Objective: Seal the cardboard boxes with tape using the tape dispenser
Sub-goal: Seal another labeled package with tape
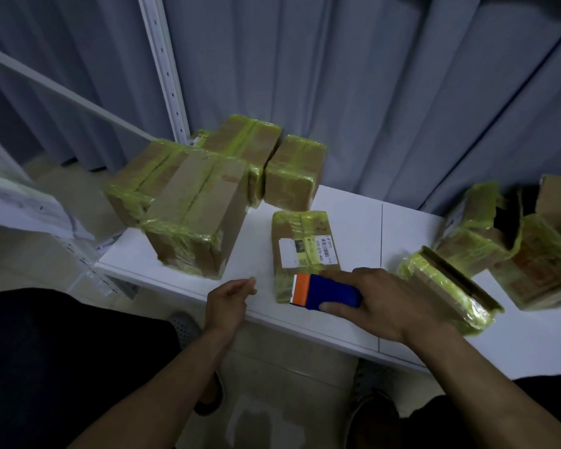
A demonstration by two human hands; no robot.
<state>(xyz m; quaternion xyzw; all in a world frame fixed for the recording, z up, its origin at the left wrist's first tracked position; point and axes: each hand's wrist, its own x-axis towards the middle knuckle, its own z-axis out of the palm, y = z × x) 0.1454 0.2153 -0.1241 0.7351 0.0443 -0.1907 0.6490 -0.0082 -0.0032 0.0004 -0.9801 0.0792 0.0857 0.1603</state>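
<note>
While the right hand [392, 303] holds the blue-orange tape dispenser [321, 291], yellow-taped boxes [305, 244] surround it

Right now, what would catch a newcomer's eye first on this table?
The blue and orange tape dispenser stands out, gripped by the right hand over the near end of the small labelled box at the centre of the table. Then the yellow-green taped boxes clustered back left, and a torn-open box far right.
</note>
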